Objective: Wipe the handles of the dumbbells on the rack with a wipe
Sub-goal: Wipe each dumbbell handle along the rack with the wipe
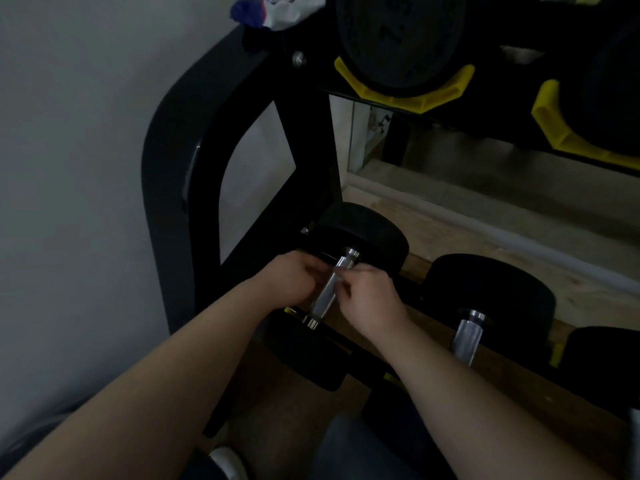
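Place: a gym's free-weights corner (dimly lit).
Landmark: a black steel rack [166, 150] with two tiers.
Upper tier: round black upper dumbbells [398, 36] seated in yellow cradles [408, 95].
Lower tier: lower dumbbells [485, 282] with chrome handles [467, 337].
Behind the rack: a mirror panel [450, 157].
Left of the rack: a plain grey wall [69, 168].

The handle [323, 296] is bright, glossy chromed metal, and the next handle [467, 337] looks the same. The dumbbell heads [367, 233] are matt black and rubber-like. The rack [166, 161] is black painted metal with a soft sheen, its bolt [298, 58] shiny metal. The cradles [412, 97] are glossy yellow plastic. The floor [485, 237] looks like pale wood. The wipe [342, 271] shows only as a thin pale sliver, texture unclear.
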